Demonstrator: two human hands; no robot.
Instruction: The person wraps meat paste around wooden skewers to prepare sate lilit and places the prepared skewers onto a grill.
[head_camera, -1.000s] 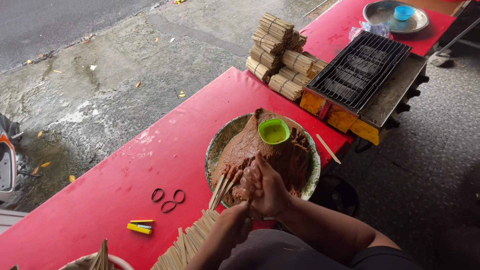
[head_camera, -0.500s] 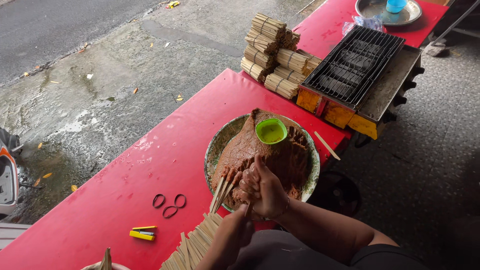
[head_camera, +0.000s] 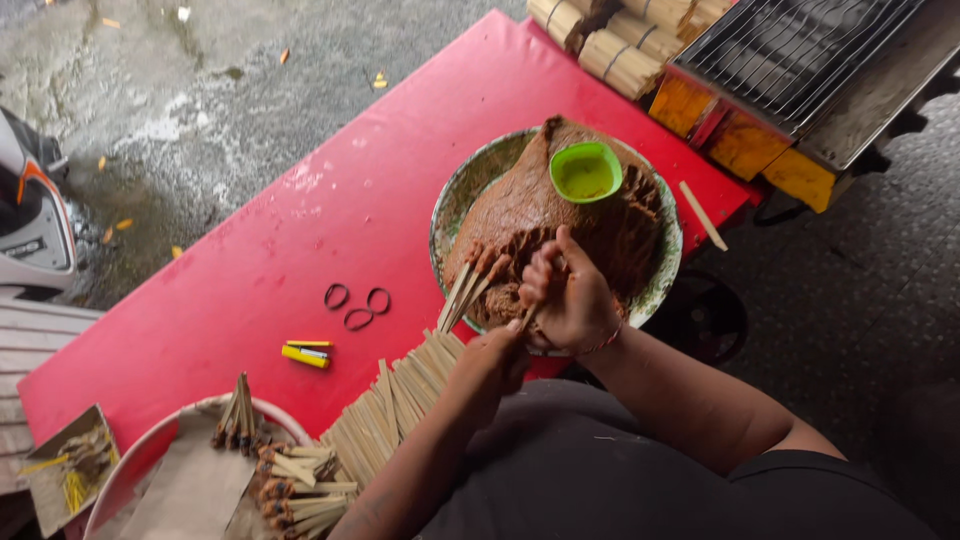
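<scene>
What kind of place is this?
Probably an outdoor street-food stall. A grill stands at the end of a red table, bundles of bamboo skewers are stacked beside it, and wet pavement runs alongside.

Red surface (head_camera: 400, 170) carries: round tray (head_camera: 452, 205) of brown meat, three black rubber bands (head_camera: 356, 303), yellow lighter (head_camera: 305, 355), loose bamboo skewers (head_camera: 395, 400), bundled sticks (head_camera: 620, 62).

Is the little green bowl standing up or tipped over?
Standing up. The green bowl sits open side up on the brown meat mound, its inside visible.
</scene>
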